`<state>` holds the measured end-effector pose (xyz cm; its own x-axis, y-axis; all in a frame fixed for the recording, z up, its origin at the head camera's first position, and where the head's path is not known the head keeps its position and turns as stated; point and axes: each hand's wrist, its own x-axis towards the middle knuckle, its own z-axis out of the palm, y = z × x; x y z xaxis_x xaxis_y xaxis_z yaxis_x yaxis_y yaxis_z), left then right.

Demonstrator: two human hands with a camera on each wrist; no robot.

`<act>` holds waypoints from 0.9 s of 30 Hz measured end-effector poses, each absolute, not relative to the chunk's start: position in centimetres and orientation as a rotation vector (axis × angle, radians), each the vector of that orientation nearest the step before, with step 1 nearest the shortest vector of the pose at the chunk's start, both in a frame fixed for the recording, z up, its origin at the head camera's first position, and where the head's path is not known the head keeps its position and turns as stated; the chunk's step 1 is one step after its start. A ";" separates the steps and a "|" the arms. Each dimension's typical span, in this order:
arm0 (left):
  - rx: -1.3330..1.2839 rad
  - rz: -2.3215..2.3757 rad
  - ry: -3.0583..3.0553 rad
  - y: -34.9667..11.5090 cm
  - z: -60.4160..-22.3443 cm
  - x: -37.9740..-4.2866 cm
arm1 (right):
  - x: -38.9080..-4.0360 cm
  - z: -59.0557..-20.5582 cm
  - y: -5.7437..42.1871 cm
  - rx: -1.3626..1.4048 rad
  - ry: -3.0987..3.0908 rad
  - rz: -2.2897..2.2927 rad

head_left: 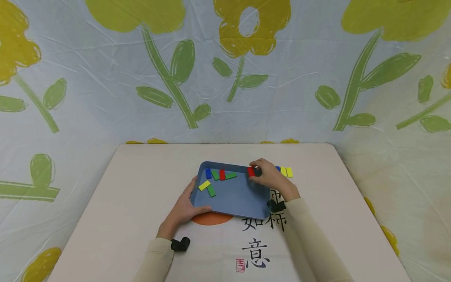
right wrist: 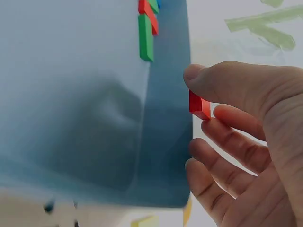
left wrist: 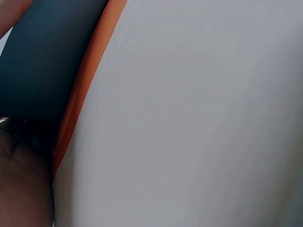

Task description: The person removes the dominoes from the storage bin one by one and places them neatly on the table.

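Note:
A blue-grey tray (head_left: pixel 236 197) sits at the middle of the table. My left hand (head_left: pixel 183 207) holds its left side, the thumb along the front rim; the left wrist view shows only part of that hand (left wrist: pixel 23 184) beside the tray wall (left wrist: pixel 42 61). Over the tray's back right corner, my right hand (head_left: pixel 268 175) pinches a red block (right wrist: pixel 200 105) between thumb and fingers. Inside the tray, towards the left, lie a blue block (head_left: pixel 208 173), another red block (head_left: pixel 222 174), a yellow block (head_left: pixel 204 185) and green blocks (head_left: pixel 230 176).
Right of the tray, yellow blocks (head_left: pixel 289 172) stand in a row with a blue block (head_left: pixel 278 169), partly hidden by my right hand. Beneath the tray, a white cloth (head_left: pixel 208 250) bears black characters and an orange disc (head_left: pixel 213 219). A flower-printed curtain (head_left: pixel 282 105) surrounds the table.

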<state>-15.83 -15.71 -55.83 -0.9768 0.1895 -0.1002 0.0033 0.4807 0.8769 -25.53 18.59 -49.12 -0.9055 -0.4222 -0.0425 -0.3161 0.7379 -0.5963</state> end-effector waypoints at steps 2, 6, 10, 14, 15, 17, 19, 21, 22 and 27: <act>0.166 1.505 2.539 -15.7 -55.8 -15.8 | -25.6 -49.0 19.2 -0.568 2.772 -0.911; 0.165 1.505 2.535 -15.7 -55.8 -15.9 | -25.7 -48.9 20.7 -0.541 2.793 -0.942; 0.160 1.505 2.533 -15.6 -55.8 -15.9 | -25.6 -49.0 22.2 -0.529 2.803 -0.956; 0.153 1.508 2.532 -15.6 -55.8 -15.9 | -25.4 -49.0 23.7 -0.517 2.815 -0.946; 0.152 1.509 2.532 -15.6 -55.8 -15.9 | -25.4 -49.0 24.0 -0.518 2.821 -0.940; 0.154 1.514 2.532 -15.6 -55.9 -15.9 | -25.3 -49.0 24.6 -0.511 2.830 -0.937; 0.158 1.518 2.532 -15.6 -55.9 -15.9 | -25.3 -49.0 25.1 -0.507 2.843 -0.927; 0.160 1.520 2.533 -15.6 -55.9 -15.9 | -25.3 -49.0 25.6 -0.496 2.855 -0.922; 0.159 1.520 2.532 -15.6 -55.9 -15.9 | -25.3 -49.0 25.8 -0.486 2.859 -0.920; 0.149 1.513 2.531 -15.6 -55.7 -15.8 | -25.3 -49.1 26.7 -0.435 2.865 -0.900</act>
